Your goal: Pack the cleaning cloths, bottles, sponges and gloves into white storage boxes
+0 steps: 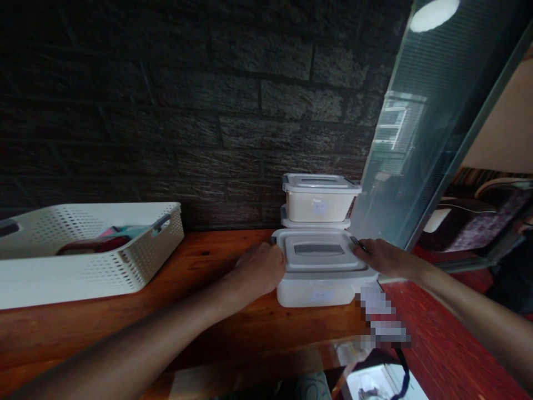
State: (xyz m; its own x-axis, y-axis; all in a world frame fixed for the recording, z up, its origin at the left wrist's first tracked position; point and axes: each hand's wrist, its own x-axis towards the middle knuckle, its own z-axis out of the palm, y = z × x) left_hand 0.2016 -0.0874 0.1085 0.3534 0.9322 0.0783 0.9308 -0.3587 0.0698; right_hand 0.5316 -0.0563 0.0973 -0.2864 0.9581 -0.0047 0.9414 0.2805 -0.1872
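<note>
Standing near the right end of a wooden desk (220, 241): one white lidded storage box (318, 280), grey grip strip (319, 249) set in its lid. Left hand (263, 269): fingers curled in a loose fist against the box's left edge; any hold on it is hidden. Right hand (377, 256): fingers bent at the dark grey latch (357, 243) on the right edge, touching; closeness of grip cannot be told. Directly behind: a second lidded box (318, 208), stacked upon another white lid (318, 224). Well apart, left: one white perforated basket (75, 280), containing a dark red item (94, 244) and teal-and-pink material (130, 230). Rear: dark brick-pattern wall (233, 100). Right: glass panel (422, 133), red floor (453, 328).
</note>
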